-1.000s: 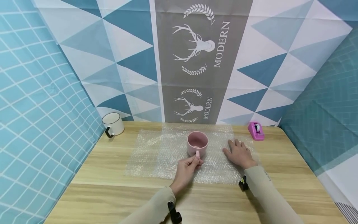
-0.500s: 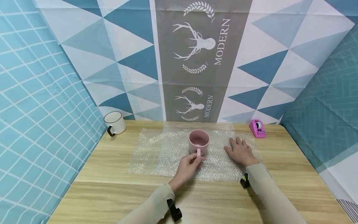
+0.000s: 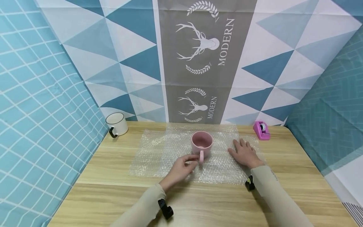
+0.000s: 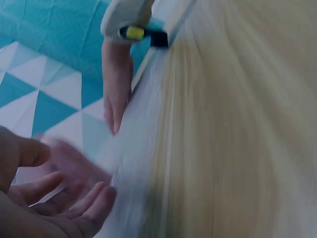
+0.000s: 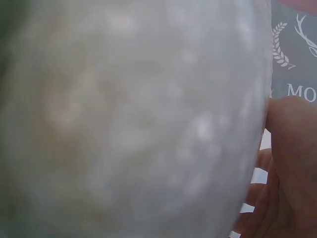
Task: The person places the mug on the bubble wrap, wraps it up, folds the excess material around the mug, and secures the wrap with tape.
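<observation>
A pink mug (image 3: 198, 151) stands upright on a sheet of bubble wrap (image 3: 173, 157), its handle toward me. Just left of that handle is my left hand (image 3: 181, 167), thumb and fingers parted and loosely bent, with nothing held. The left wrist view has the same hand (image 4: 54, 208) beside the blurred mug (image 4: 72, 158). My right hand (image 3: 245, 154) rests with spread fingers on the right part of the wrap. In the right wrist view, blurred bubble wrap (image 5: 138, 119) fills most of the picture and partly hides the right hand's fingers.
At the back left of the wooden table (image 3: 119, 195) stands a white mug (image 3: 119, 126) with a black handle. A pink tape dispenser (image 3: 261, 130) sits at the back right. Patterned cloths hang behind and along both sides.
My left hand has let go of the pink mug's handle and shifted slightly left. The mug stays where it was, and my right hand still rests on the bubble wrap.
</observation>
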A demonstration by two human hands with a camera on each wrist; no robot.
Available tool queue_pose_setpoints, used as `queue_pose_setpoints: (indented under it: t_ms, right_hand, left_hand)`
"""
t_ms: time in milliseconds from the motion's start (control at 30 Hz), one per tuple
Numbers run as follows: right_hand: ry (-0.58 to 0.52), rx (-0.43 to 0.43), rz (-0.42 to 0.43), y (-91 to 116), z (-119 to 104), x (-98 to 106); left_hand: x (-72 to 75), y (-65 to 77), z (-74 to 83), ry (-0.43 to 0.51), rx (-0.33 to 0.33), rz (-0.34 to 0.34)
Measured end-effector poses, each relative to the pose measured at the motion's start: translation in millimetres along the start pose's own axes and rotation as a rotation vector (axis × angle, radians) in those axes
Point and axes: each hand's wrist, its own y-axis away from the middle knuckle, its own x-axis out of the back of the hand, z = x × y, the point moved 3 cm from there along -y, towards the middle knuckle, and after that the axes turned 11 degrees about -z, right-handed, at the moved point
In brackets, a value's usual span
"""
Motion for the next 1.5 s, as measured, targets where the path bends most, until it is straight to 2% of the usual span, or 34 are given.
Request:
queue_pose_setpoints:
  t_ms: [233, 433, 600, 733, 867, 967, 1100, 1267, 1367, 1500]
  right_hand:
    - [0.003, 0.002, -0.007, -1.2, -1.3, 0.5]
    - [0.009, -0.006, -0.015, -2.0, -0.3, 0.9]
    - [0.013, -0.014, -0.028, -3.5, -0.3, 0.4]
    - [0.016, -0.017, -0.039, -3.9, -0.5, 0.7]
    - [0.019, -0.021, -0.047, -3.9, -1.3, 2.0]
    - [0.025, -0.024, -0.045, -4.9, -1.3, 2.3]
    - [0.033, -0.024, -0.037, -5.2, -0.5, 2.3]
    - [0.036, -0.024, -0.031, -5.9, 0.1, 1.8]
    - [0.037, -0.024, -0.029, -6.1, 0.5, 1.2]
    - [0.046, -0.024, -0.026, -5.8, 0.3, 0.9]
  left_hand:
    - [39.7, 11.2, -10.3, -0.094, 0.051, 0.005]
    - [72.5, 13.7, -11.0, -0.315, 0.092, 0.010]
    - [105.5, 12.8, -11.8, -0.444, 0.124, 0.025]
    - [135.3, 12.2, -11.6, -0.559, 0.102, 0.069]
    - [162.6, 13.0, -4.8, -0.637, 0.065, 0.113]
    - [178.6, 14.4, 0.9, -0.681, 0.068, 0.145]
    - [191.1, 16.4, 0.4, -0.753, 0.092, 0.171]
    - [195.7, 17.9, -13.8, -0.864, 0.112, 0.172]
    - [196.5, 18.2, -24.8, -0.927, 0.155, 0.162]
    - [197.9, 19.6, -34.9, -0.960, 0.237, 0.147]
